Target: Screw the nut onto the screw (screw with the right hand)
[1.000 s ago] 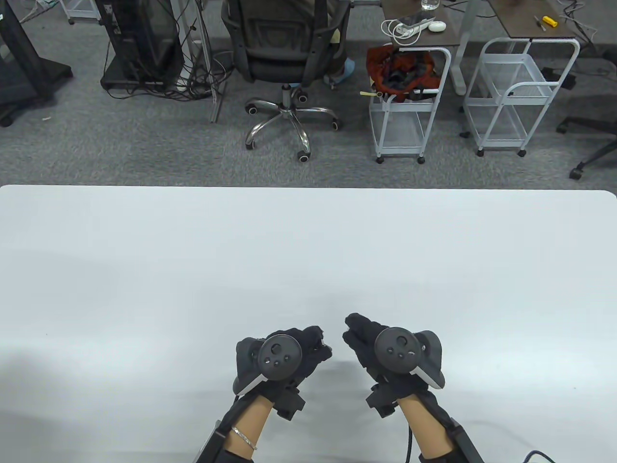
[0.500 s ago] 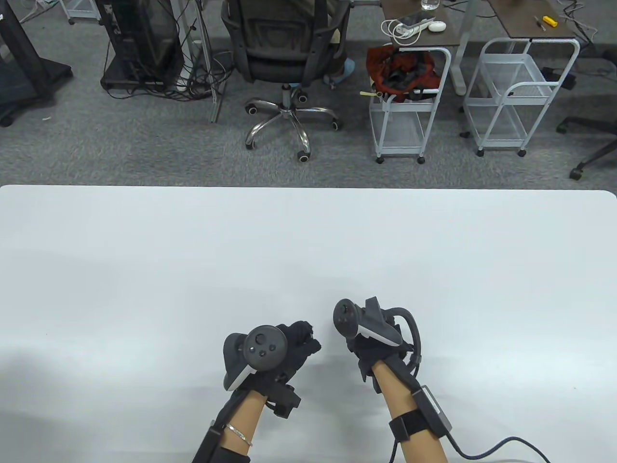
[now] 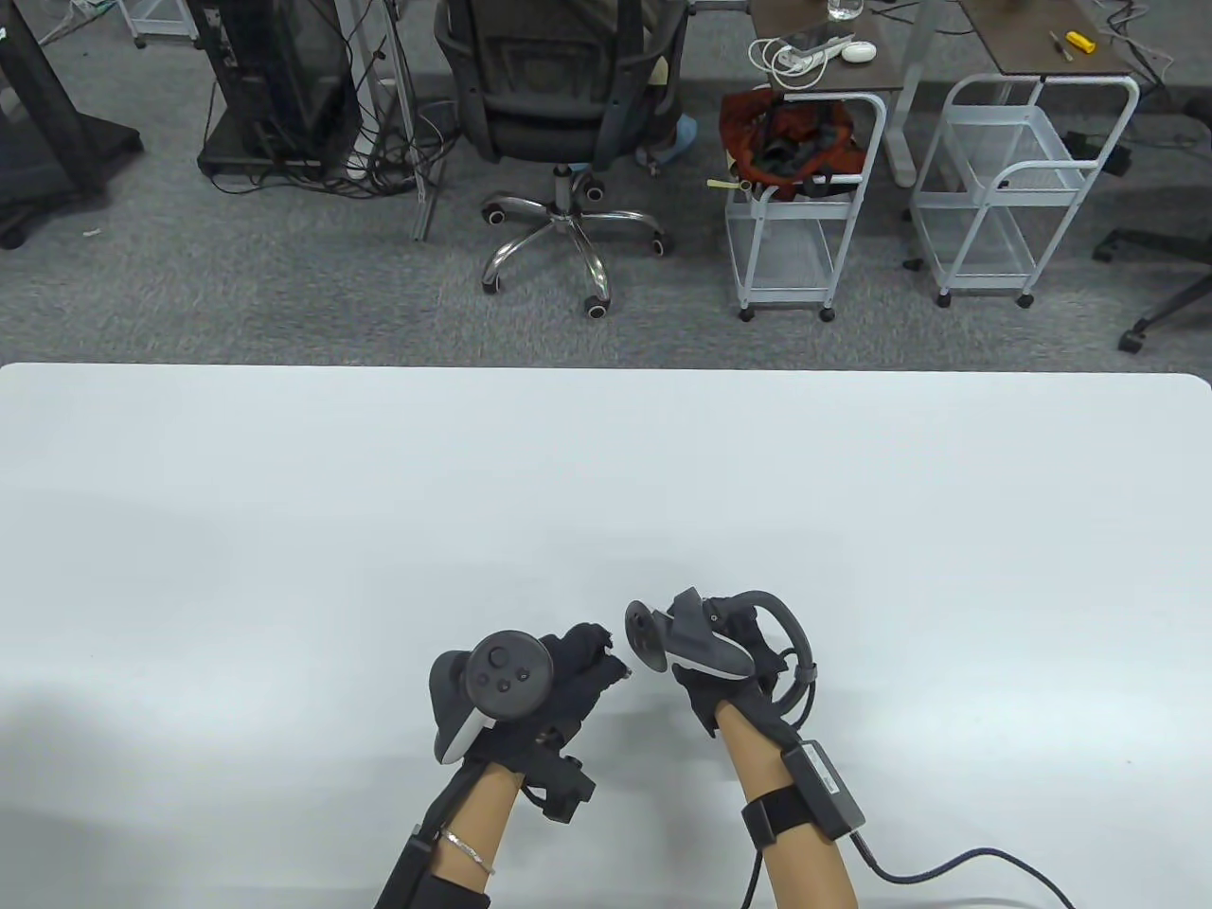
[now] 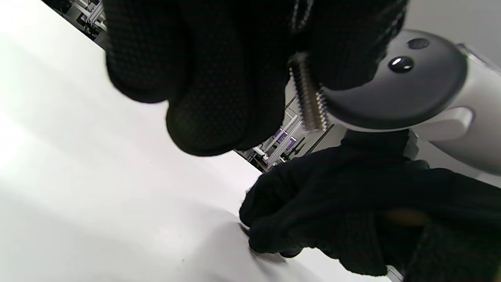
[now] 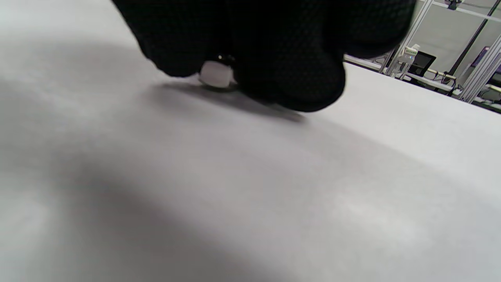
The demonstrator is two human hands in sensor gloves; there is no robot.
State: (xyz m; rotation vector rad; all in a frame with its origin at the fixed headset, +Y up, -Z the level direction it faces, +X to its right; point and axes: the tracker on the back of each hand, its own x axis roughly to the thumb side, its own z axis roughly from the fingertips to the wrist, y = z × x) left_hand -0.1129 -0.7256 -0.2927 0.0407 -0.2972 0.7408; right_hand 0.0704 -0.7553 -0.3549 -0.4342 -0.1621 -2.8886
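My left hand grips a silver screw; its threaded shaft sticks out of the gloved fingers toward the right hand, and its tip shows in the table view. My right hand is rolled on its side, with its tracker facing left. Its fingertips pinch a small silvery nut right at the white table surface. In the left wrist view, the right hand's fingers reach down to the table below the screw. The nut is hidden in the table view.
The two hands are close together near the table's front edge. A cable runs from the right forearm strap across the table. An office chair and wire carts stand on the floor beyond the far edge.
My right hand has rolled onto its side, moved left toward the left hand and lowered its fingers to the table. My left hand has shifted slightly left, still holding the screw.
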